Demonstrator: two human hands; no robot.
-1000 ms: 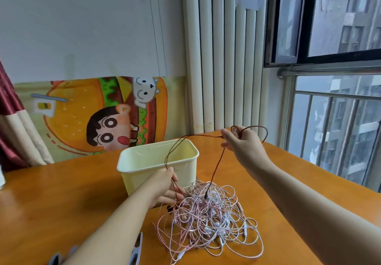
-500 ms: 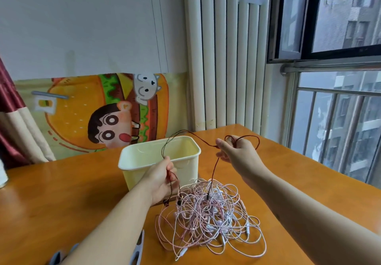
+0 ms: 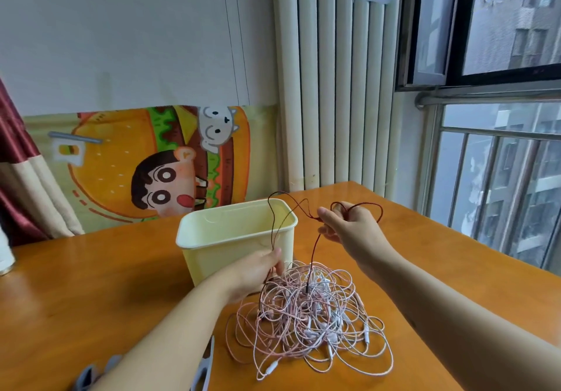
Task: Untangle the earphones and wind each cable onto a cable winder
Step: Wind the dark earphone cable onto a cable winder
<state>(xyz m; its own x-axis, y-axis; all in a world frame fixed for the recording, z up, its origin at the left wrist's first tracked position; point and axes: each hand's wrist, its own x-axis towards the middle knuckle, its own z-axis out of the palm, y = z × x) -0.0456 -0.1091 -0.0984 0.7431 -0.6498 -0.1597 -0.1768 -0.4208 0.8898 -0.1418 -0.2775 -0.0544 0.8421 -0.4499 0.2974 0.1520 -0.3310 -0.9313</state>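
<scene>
Head view shows the dark red cable partly lifted out of the pile of pink and white earphones, which lies on the table just in front of the yellow tub. One end of the red cable goes down into the middle of the pile, and where it ends there cannot be seen.

The cable looks very light, thin and soft. It keeps no shape and hangs in loose curves between the two hands. It probably catches easily on the other strands, so a hard pull may tighten a knot or strain the small earbud parts. The better place to hold it seems to be close to where it enters the pile, to feed it out slowly.

The right hand is raised above the table, the forearm stretched forward. Its fingers are curled and pinch the red cable, with a few loops gathered around them. The left hand is low, at the near edge of the pile and touching the tub wall. Its fingertips close on the same cable lower down.

Grey plastic pieces, perhaps the winders, lie at the near edge of the table.
</scene>
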